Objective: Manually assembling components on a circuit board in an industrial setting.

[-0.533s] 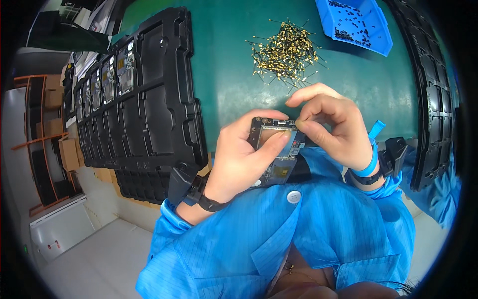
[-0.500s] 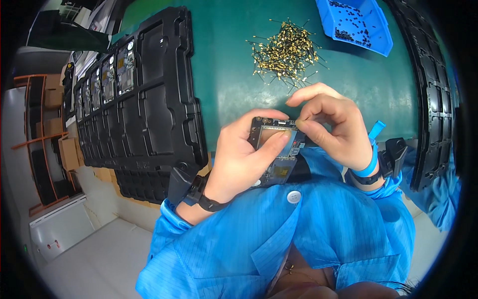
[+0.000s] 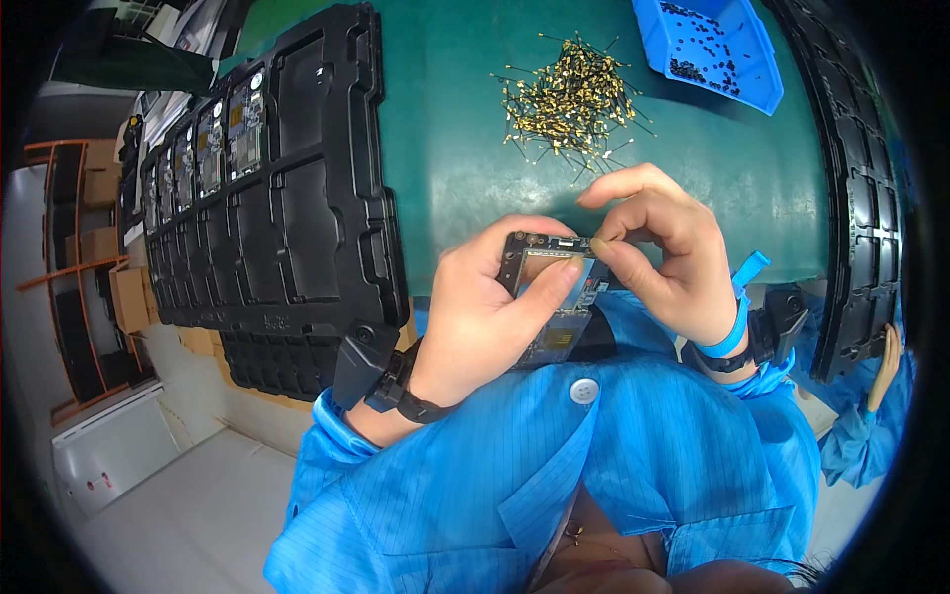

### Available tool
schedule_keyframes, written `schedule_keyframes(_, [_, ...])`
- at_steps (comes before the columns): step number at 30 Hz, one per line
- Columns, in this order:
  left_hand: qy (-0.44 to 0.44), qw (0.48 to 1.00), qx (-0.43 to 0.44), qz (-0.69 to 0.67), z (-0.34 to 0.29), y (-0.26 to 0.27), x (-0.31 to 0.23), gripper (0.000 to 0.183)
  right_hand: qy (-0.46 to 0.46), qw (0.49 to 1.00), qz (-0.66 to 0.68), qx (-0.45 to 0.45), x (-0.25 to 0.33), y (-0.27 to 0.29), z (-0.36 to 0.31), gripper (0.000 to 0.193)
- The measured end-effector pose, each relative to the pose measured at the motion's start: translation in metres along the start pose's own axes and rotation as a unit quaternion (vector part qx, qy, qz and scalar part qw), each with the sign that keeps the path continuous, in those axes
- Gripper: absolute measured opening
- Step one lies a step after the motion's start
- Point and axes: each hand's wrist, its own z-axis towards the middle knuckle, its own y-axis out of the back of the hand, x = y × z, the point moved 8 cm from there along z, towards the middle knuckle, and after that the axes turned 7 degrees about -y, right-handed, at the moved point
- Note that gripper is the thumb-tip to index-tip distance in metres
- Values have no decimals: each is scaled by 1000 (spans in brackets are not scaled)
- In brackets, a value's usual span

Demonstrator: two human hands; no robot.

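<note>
My left hand (image 3: pixel 485 322) grips a circuit board (image 3: pixel 560 335) in front of my chest, its thumb lying across the board's face and the fingers behind it. The board is tilted, with a dark frame along its upper edge and a gold patch lower down. At its upper right corner, my right hand (image 3: pixel 673 252) pinches thumb and index finger together. Whatever sits between those fingertips is hidden. Beyond the hands lies a loose pile of short black cables with gold-coloured ends (image 3: pixel 569 104) on the green mat (image 3: pixel 445 129).
To the left, a black moulded tray (image 3: pixel 302 233) holds several circuit boards (image 3: pixel 246 124) in its far row. A blue bin (image 3: pixel 760 84) with small black parts stands at the far right. Black trays (image 3: pixel 861 213) line the right edge, where another person's hand (image 3: pixel 885 366) shows.
Both hands keep nearly the same hold on the board. Another person's hand has come into sight at the right edge. The view has shifted slightly.
</note>
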Motion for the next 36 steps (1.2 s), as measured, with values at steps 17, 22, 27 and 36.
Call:
schedule_keyframes(17, [-1, 1000, -6, 4, -1, -1, -4, 18, 2, 1000, -14, -14, 0, 0, -3, 5])
schedule_keyframes(22, [-5, 1000, -12, 5, -1, 0, -5, 18, 3, 1000, -10, -22, 0, -1, -3, 6])
schedule_keyframes(27, [0, 1000, -4, 1, -1, -2, -5, 18, 9, 999, -12, -28, 2, 0, -4, 6])
schedule_keyframes(36, [2, 1000, 1, 6, -2, -2, -5, 20, 39, 997, -32, -53, 3, 1, -7, 7])
